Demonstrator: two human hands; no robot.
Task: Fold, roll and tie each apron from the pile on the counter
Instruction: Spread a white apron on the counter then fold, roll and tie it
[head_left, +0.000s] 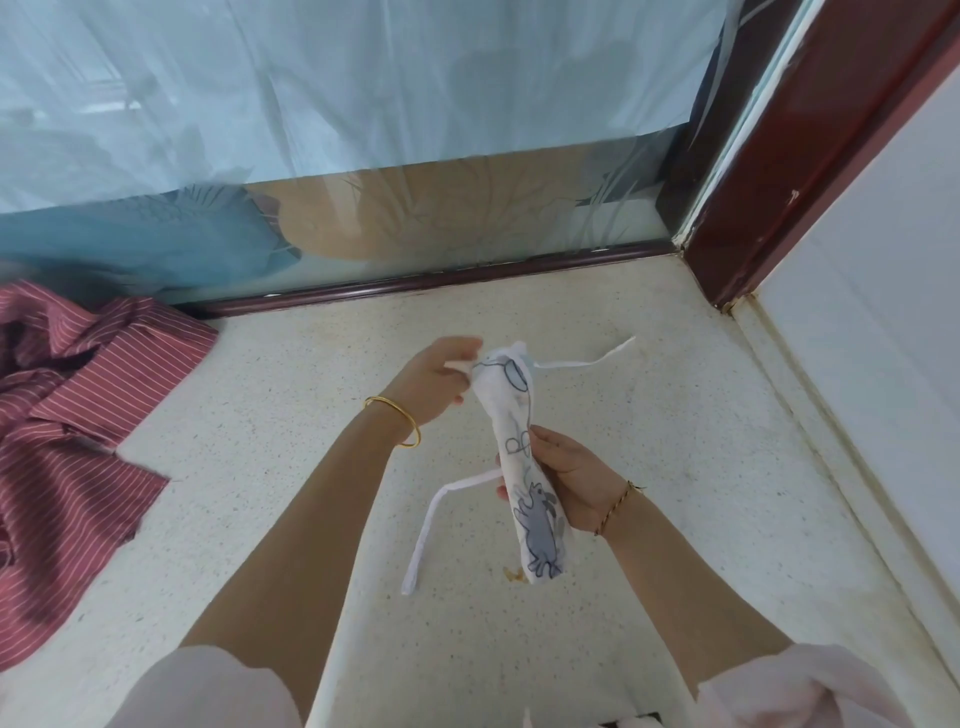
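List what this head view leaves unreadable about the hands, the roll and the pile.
- Head view, left hand: fingertips motion-blurred at the top of the rolled apron; grip on a strap unclear.
- Head view, upper strap: its start hidden behind the roll's top.
- Head view, striped pile: cut off by the left edge; apron count unknown.

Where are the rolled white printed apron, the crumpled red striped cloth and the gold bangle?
rolled white printed apron (506, 421), head view, middle of the roll
crumpled red striped cloth (78, 415), head view, a fold near its centre
gold bangle (406, 414), head view, band on the left wrist
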